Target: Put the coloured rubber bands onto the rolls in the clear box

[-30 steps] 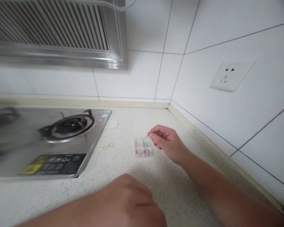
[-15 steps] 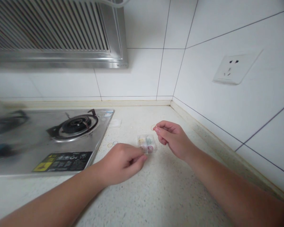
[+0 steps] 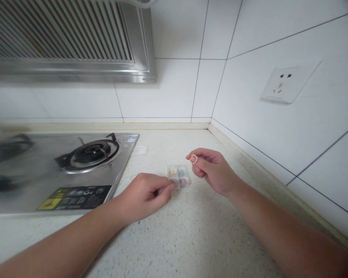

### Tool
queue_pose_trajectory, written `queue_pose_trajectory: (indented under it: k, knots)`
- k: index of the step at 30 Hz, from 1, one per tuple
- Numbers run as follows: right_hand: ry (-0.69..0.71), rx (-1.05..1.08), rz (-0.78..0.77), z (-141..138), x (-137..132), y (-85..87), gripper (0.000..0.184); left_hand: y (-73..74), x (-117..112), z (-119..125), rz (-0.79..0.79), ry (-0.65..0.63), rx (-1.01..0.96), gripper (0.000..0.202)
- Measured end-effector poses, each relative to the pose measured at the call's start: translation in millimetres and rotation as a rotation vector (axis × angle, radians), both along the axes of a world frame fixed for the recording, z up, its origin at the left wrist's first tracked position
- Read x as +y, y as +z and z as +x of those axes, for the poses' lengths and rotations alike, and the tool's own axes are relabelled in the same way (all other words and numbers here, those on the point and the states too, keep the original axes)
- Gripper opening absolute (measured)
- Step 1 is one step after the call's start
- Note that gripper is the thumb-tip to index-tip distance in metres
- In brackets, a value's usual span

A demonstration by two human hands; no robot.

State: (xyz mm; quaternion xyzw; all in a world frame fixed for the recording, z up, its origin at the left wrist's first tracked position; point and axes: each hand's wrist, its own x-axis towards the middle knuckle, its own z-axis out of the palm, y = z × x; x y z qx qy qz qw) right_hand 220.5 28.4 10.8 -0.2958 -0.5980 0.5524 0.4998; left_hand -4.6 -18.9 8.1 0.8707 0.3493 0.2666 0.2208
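A small clear box (image 3: 186, 170) with compartments sits on the countertop. It holds yellow, green and dark red ring-shaped pieces. At its near left corner my left hand (image 3: 146, 197) is closed, with thumb and finger pinching the box's edge. Just right of the box and above the counter, my right hand (image 3: 213, 168) is closed in a pinch. A thin pale-yellow ring (image 3: 196, 159) is held there between thumb and fingertips. Behind my left hand, another yellowish ring (image 3: 133, 177) lies on the counter, partly hidden by that hand.
A steel gas hob (image 3: 84, 179) with a black burner (image 3: 94, 151) takes up the left side. Beside its edge lies a flat clear lid-like piece (image 3: 141, 150). Tiled walls meet at the back right, with a socket (image 3: 282, 85). A range hood (image 3: 142, 73) hangs above.
The ring in my right hand has turned and now faces the camera against the thumb. My left hand and the box have shifted slightly left.
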Motion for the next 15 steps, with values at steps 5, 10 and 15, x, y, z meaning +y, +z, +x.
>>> queue_pose_trajectory:
  k: [5,10,15]
  knots:
    - [-0.004,-0.019,0.015,1.4,0.9,-0.4,0.015,-1.0,0.4,0.2,-0.014,-0.004,0.007,0.037]
    - [-0.019,-0.064,0.056,1.7,1.8,-1.3,0.013,-0.7,0.6,1.2,-0.033,-0.007,0.031,0.036]
    - [-0.028,-0.073,0.085,1.6,2.3,-2.1,0.012,-0.1,-1.1,1.5,-0.040,-0.019,0.050,0.033]
